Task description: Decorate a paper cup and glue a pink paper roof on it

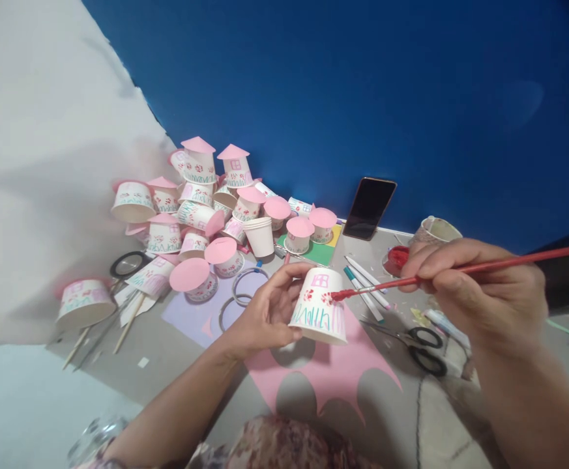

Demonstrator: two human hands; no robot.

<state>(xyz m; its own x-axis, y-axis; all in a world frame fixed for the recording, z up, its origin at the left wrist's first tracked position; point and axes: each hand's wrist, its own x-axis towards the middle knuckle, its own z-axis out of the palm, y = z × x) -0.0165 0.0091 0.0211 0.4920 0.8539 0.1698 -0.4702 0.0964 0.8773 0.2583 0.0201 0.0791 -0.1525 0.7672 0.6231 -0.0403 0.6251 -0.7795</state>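
Observation:
My left hand (272, 312) grips a white paper cup (316, 312) from its left side, with the wide rim facing down. The cup bears a pink window, red flower-like marks, green strokes and a pink patch. My right hand (465, 286) holds a thin red paintbrush (392, 284) between thumb and fingers. Its red tip touches the cup's side at a red mark. Behind my right fingers sits a small container of red paint (395, 260), partly hidden.
Cups with pink cone roofs (199, 163) are piled at the left back. A phone (369, 207) leans on the blue wall. Markers (365, 293), scissors (423, 345) and cut pink paper (313, 384) lie around the cup. Plain cups (259, 238) stand stacked.

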